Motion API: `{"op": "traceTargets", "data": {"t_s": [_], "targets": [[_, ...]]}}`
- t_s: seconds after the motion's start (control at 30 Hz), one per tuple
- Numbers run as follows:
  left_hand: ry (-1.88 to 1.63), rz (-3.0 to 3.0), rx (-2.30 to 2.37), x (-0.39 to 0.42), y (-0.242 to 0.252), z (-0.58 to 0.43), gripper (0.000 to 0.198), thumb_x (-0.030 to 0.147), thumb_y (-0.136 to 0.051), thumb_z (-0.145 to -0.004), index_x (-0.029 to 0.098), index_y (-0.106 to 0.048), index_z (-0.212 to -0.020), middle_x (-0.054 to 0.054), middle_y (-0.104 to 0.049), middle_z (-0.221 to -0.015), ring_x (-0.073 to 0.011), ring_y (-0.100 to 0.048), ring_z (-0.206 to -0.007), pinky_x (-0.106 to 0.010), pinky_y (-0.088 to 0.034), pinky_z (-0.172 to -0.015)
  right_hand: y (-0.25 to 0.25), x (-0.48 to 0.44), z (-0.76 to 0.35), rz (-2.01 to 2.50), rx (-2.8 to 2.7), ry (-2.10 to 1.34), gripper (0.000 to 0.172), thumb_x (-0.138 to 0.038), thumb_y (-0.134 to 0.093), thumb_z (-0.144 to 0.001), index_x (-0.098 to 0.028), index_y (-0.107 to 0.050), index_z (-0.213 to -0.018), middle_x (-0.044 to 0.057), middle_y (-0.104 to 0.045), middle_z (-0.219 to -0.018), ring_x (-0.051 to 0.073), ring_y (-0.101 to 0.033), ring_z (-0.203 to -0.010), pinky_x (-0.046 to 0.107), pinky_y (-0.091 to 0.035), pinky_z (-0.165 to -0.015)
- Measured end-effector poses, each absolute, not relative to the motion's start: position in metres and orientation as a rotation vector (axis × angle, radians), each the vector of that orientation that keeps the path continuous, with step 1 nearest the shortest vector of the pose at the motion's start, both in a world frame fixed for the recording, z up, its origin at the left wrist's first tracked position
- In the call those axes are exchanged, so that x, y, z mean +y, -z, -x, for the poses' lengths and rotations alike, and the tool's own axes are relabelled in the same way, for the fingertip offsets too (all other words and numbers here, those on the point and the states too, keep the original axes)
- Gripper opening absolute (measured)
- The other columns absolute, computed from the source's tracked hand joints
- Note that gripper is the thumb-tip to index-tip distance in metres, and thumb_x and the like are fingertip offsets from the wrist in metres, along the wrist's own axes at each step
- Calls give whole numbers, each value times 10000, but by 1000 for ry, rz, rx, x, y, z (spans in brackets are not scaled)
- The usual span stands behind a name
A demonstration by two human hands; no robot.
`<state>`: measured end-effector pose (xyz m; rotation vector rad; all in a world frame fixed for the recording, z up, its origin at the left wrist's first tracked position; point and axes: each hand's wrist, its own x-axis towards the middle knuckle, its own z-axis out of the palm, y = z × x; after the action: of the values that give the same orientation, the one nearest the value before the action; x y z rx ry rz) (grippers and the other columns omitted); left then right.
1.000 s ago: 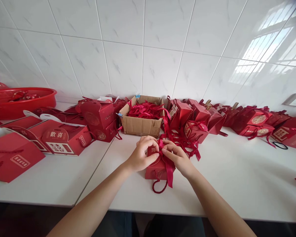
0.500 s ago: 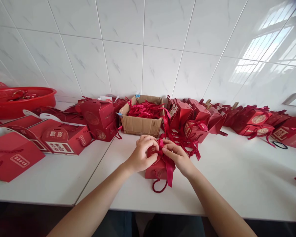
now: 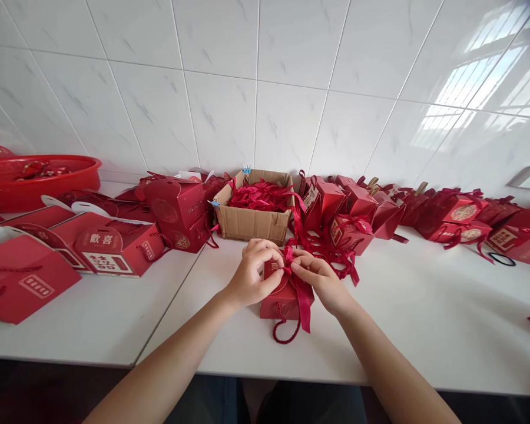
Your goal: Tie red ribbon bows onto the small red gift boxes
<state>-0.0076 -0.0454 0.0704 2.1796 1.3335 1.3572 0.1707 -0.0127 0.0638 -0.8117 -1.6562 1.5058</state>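
Note:
A small red gift box (image 3: 274,307) sits on the white table in front of me, with a looped cord handle (image 3: 287,340) hanging from its near side. Over its top runs a shiny red ribbon (image 3: 303,300), gathered in a knot or bow, one tail draping down the near face. My left hand (image 3: 257,272) pinches the ribbon from the left, thumb and fingers closed at the knot. From the right, my right hand (image 3: 318,279) grips the same ribbon between thumb and fingertips. The fingers partly cover the knot.
Behind the box stands a cardboard carton (image 3: 252,224) full of red ribbons, some spilling out onto the table (image 3: 406,330). Red gift boxes (image 3: 115,244) stand at left, and ribboned ones (image 3: 461,212) at right. A red plastic basin (image 3: 39,182) is at far left; a black ring (image 3: 502,259) lies at right.
Both hands stay at the knot, with only slight finger shifts. The ribbon's hanging tail has moved a little to the right.

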Motion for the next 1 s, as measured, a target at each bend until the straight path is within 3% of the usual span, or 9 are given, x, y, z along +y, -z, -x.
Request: {"op": "traceTargets", "data": {"t_s": [0.27,0.63,0.8,1.0], "targets": [[-1336,-2168,1318,-46,-69,6,56,190,-551,-740,194,-597,-707,-50,-607,-908,-203,-512,-972,-398,-385,-943,-62,-11,-171,815,-1677,-1486,287,-465,-625,-817,-198,-651,-714,48,-473,-1338,239,-393,-1284,346,-330,-1006],[-1206,-1777,1185,-41,-68,9,60,210,-427,-745,191,-467,-706,-59,-570,-1040,-231,-465,-1082,-412,-350,-989,-63,-13,-170,839,-1709,-1439,279,-442,-608,-839,-192,-646,-720,57,-480,-1309,231,-430,-1255,340,-329,-999],[-1197,-1853,1217,-43,-68,9,82,158,-507,-676,194,-506,-750,-50,-547,-1044,-229,-446,-1115,-385,-326,-1014,-62,-11,-170,825,-1701,-1456,268,-433,-604,-844,-193,-650,-735,60,-477,-1313,225,-415,-1269,330,-334,-985],[-1212,-1929,1245,-45,-65,4,76,252,-583,-753,196,-534,-764,-54,-555,-1047,-216,-447,-1130,-368,-329,-1013,-61,-11,-169,837,-1700,-1438,274,-432,-610,-838,-190,-637,-713,62,-483,-1305,224,-401,-1280,343,-307,-1018]]}}
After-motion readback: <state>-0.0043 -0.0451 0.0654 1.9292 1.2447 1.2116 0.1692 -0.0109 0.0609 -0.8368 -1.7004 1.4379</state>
